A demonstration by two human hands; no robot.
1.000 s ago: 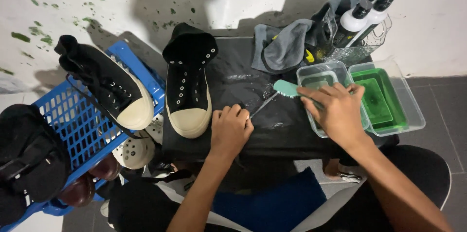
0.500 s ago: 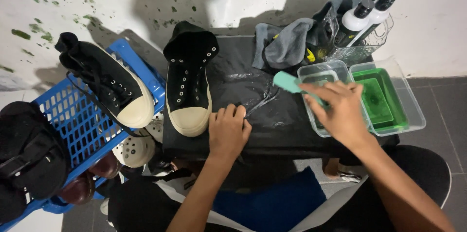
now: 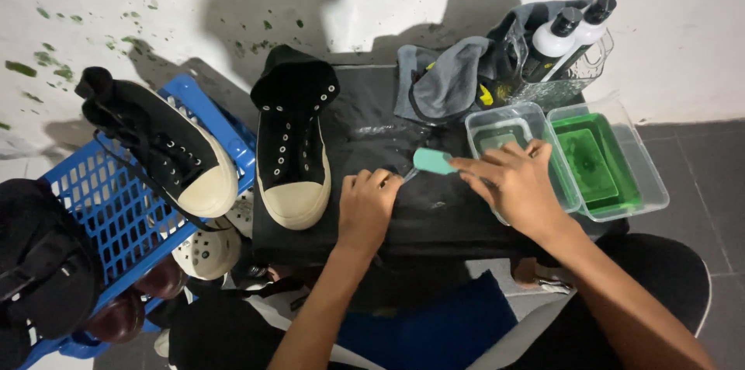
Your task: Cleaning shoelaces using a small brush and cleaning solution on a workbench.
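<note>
Brush (image 3: 433, 160), teal-handled, lies across the middle of the black table (image 3: 434, 222), pinched at its 3 o'clock end by the right hand (image 3: 516, 187); its bristle end points toward 9 o'clock and meets the left hand (image 3: 369, 203). That hand presses down on the wet tabletop with fingers curled; whether it clasps anything under them I cannot tell. At 9 o'clock from the left hand a black high-top shoe (image 3: 293, 149) with a cream toe stands on the table. Its mate (image 3: 167, 149) rests at 9 o'clock of that, on a blue crate (image 3: 101, 207). At 3 o'clock from the right hand sit two clear tubs (image 3: 613, 156), the far one holding green liquid. At 12 o'clock lie a grey cloth (image 3: 446, 79) and two bottles (image 3: 570, 32).
</note>
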